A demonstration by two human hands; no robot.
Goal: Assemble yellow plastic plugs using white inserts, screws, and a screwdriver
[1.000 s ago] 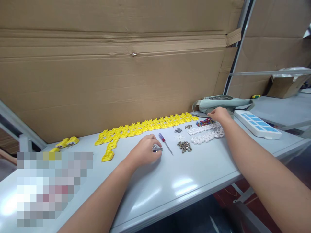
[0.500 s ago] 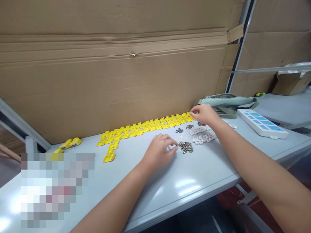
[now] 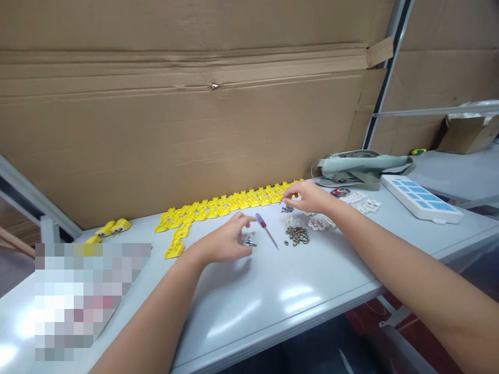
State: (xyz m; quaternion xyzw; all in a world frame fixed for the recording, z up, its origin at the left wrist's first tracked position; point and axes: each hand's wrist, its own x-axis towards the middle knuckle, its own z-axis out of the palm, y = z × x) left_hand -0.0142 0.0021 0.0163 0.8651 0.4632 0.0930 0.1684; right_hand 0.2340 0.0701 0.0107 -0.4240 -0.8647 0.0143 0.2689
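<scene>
Resting on the pale grey tabletop (image 3: 273, 306), left hand (image 3: 222, 241) lies palm down, fingers loosely curled, thumb and forefinger pinching a small silvery metal-and-clear-plastic part (image 3: 248, 240) against the surface at the hand's 3 o'clock edge. Red-and-blue-handled screwdriver with thin steel shaft (image 3: 266, 230) lies flat just beyond that part, at 2 o'clock from the left hand, handle toward the wall, tip toward the table's near edge; neither hand touches it. Right hand (image 3: 307, 197) reaches across at 1 o'clock from the left, fingertips bunched together over the far end of a long row of bright yellow plastic clips (image 3: 218, 208); whether anything is pinched between them cannot be told. Row of yellow clips runs along the foot of the brown cardboard wall (image 3: 175, 119), bending down at its 9 o'clock end. Small heap of dull brass-coloured metal rings (image 3: 297, 235) sits at 6 o'clock from the right hand, with a scatter of tiny dark screws (image 3: 287, 209) just under its fingers. White plastic connector pieces (image 3: 322, 223) lie beside the wrist. Farther out at 3 o'clock: grey-green fabric bag (image 3: 360, 166) and white tray with blue square cells (image 3: 421, 196). Two loose yellow shells (image 3: 113, 227) lie at 9 o'clock.
</scene>
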